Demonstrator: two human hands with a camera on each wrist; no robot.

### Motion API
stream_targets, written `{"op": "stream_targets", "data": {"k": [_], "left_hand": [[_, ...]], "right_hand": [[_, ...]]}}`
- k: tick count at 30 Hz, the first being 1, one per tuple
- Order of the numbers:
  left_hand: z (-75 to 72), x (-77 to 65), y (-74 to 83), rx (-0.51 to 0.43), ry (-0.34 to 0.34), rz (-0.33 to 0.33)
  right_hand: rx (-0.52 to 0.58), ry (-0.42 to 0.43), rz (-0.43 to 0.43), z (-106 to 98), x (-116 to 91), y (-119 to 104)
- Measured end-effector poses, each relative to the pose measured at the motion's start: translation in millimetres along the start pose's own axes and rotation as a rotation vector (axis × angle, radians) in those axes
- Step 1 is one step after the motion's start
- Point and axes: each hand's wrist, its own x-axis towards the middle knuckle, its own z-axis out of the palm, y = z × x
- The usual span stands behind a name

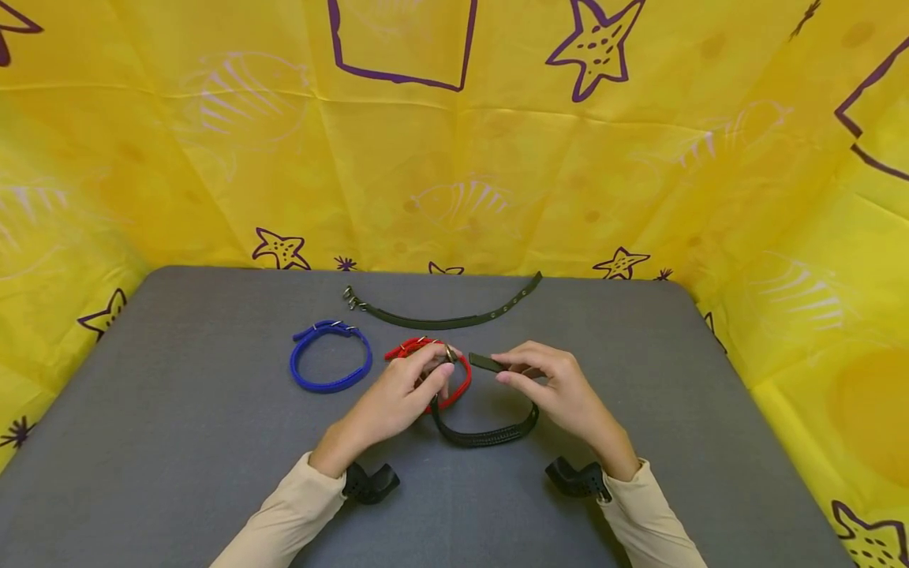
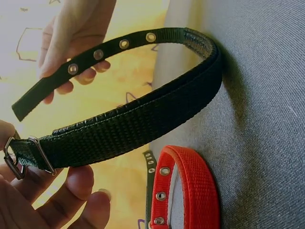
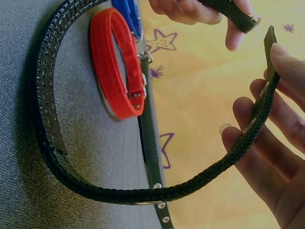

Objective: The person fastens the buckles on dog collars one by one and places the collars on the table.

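A dark green collar (image 1: pixel 484 438) curves in an open loop between the two hands, its lower bend near the table. My left hand (image 1: pixel 407 390) pinches its buckle end; the metal buckle (image 2: pixel 15 160) and a metal keeper show in the left wrist view. Between thumb and fingers, my right hand (image 1: pixel 557 386) pinches the strap end with the eyelets (image 2: pixel 98 54). The free tip (image 3: pixel 270 36) points toward the buckle, with a gap between them. Partly hidden behind the left hand, a red collar (image 1: pixel 465 383) stands on the table, fastened in a loop.
Left of the hands lies a blue collar (image 1: pixel 330 386) closed in a loop. Another dark green collar (image 1: pixel 440 323) lies unfastened along the back of the grey table (image 1: pixel 213 457). A yellow patterned cloth (image 1: pixel 454 158) hangs behind and at the sides.
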Motion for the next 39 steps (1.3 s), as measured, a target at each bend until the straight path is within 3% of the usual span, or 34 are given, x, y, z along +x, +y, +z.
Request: {"op": "stream_targets", "data": {"k": [10, 18, 25, 39], "left_hand": [[5.8, -0.9, 3.4, 0.049, -0.084, -0.042], [6.4, -0.6, 2.0, 0.065, -0.103, -0.022], [4.9, -1.7, -0.3, 0.073, -0.16, -0.007], [5.8, -1.8, -0.9, 0.06, -0.167, -0.032]], "right_hand": [[-0.017, 0.014, -0.057, 5.5, 1.4, 1.3], [-0.017, -0.006, -0.085, 5.8, 1.4, 2.0], [-0.009, -0.035, -0.14, 6.6, 2.0, 2.3], [-0.057, -0.068, -0.211, 10.2, 2.3, -2.9]]}}
